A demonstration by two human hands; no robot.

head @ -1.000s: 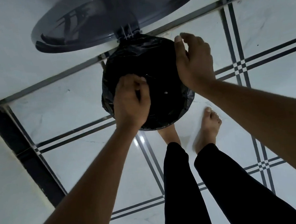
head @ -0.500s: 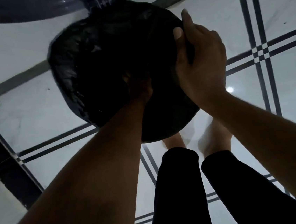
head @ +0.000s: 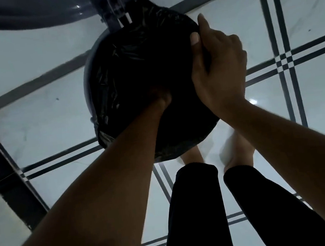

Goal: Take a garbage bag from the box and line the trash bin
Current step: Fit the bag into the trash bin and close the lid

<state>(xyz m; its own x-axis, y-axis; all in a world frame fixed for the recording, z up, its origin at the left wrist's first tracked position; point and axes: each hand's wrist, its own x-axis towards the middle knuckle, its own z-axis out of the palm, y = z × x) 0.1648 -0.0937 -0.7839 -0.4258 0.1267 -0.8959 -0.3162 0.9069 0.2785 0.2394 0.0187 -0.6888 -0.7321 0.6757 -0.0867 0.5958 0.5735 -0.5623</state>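
A round grey trash bin (head: 87, 84) stands on the tiled floor below me, its mouth covered by a black garbage bag (head: 130, 52). My left hand (head: 160, 99) is pushed down inside the bag, and its fingers are hidden in the dark. My right hand (head: 218, 67) grips the bag's edge against the bin's right rim, thumb on top. The bin's hinged lid (head: 26, 15) stands open at the top of the view. No bag box is in sight.
My two legs in black trousers (head: 202, 208) and my bare feet (head: 238, 151) stand just in front of the bin. White floor tiles with dark stripe borders lie all around. A dark strip (head: 5, 179) runs along the left by a white wall.
My left hand went from the bag's top surface down into the bag. The bin now looks closer and larger. My right hand has stayed on the right rim.
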